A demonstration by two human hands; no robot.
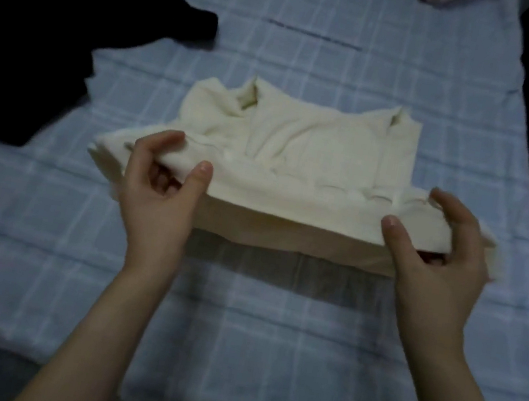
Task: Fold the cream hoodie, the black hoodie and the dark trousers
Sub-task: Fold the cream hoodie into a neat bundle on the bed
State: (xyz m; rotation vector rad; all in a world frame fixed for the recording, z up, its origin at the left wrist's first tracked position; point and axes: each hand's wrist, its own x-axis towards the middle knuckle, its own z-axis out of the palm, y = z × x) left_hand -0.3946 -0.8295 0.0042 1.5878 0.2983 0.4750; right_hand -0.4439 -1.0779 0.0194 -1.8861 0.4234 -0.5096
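One soft cream fabric hoodie (297,157), frame centre | left hand (160,191), right hand (435,248) both pinching its lifted near edge | one black garment (38,43), upper left

head-worn view, facing forward and down, close over bed (271,322)

The folded cream fabric hoodie (313,145) lies on the middle of the blue checked cloth sheet (271,322). Behind it to the left, well apart, a crumpled black cloth garment (41,26) lies partly on the sheet. The left hand (160,191) grips the hoodie's near edge at its left end, the right hand (439,248) at its right end.
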